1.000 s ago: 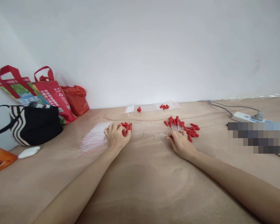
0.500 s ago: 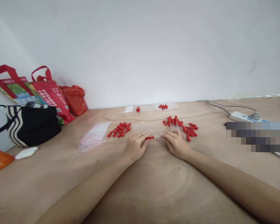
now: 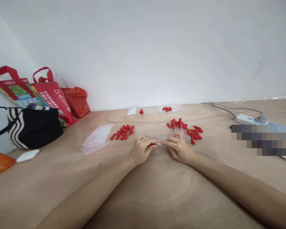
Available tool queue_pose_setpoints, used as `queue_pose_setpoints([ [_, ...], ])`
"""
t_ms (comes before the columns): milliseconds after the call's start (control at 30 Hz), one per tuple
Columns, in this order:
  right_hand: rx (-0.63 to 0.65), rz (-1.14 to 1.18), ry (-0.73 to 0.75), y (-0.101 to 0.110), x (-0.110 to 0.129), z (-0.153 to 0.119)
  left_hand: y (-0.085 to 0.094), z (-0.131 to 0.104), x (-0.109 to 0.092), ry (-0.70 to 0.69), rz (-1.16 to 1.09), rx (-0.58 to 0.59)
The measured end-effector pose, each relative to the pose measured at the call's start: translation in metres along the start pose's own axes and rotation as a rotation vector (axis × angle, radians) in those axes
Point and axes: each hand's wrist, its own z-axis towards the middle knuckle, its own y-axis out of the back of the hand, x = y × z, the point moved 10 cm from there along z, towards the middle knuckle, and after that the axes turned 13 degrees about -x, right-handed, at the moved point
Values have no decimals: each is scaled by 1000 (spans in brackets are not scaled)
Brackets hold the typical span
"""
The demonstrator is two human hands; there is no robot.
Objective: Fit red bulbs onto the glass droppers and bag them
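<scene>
My left hand pinches a red rubber bulb. From the bulb a clear glass tube runs across to my right hand, whose fingers are closed on its other end. Just beyond my hands lies a row of clear tubes. Loose red bulbs are heaped left of that row. At its right, tubes fitted with red bulbs lie fanned out, partly behind my right hand, beside more loose red bulbs.
Flat plastic bags are stacked at the left. Near the wall lie more tubes and red bulbs. Far left are a black bag, shopping bags and a white case. A power strip is at the right.
The red bulb and the tube have come together between my hands, slightly nearer to me. My left fingers now cover more of the bulb. My right hand has shifted slightly left.
</scene>
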Motion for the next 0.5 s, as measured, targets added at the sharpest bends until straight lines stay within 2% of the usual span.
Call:
queue_pose_setpoints([
  [233, 21, -22, 51, 0, 0, 0, -2, -4, -4, -61, 79, 7],
  [500, -6, -88, 150, 3, 12, 1, -7, -5, -8, -108, 132, 48],
])
